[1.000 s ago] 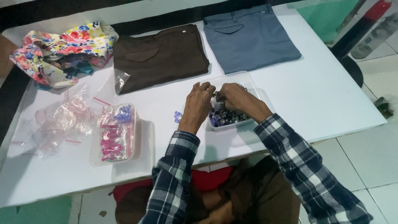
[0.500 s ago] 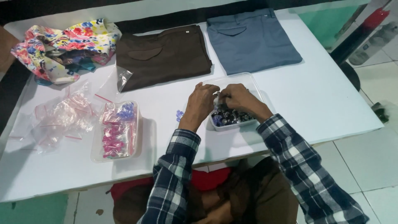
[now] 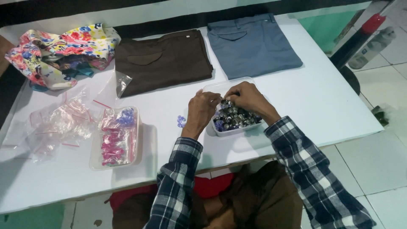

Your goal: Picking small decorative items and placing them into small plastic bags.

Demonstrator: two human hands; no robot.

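We see both hands meet over the clear tub (image 3: 237, 129) of small buttons (image 3: 235, 118): left hand (image 3: 202, 111) at its 9 o'clock rim, right hand (image 3: 247, 96) at 12, fingertips pinched together on something too small to tell.

white table (image 3: 330, 106) | pale tiled floor (image 3: 381, 157) | dark wall band (image 3: 169, 21)

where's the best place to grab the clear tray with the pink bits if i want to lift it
Probably by its two long side rims, one hand on each, coming down from above. The clear tray lies flat on the white table, shallow and open-topped, with pink and purple bits loose inside, so a level lift should keep them in. Its right side is free; small plastic bags lie close on its left.
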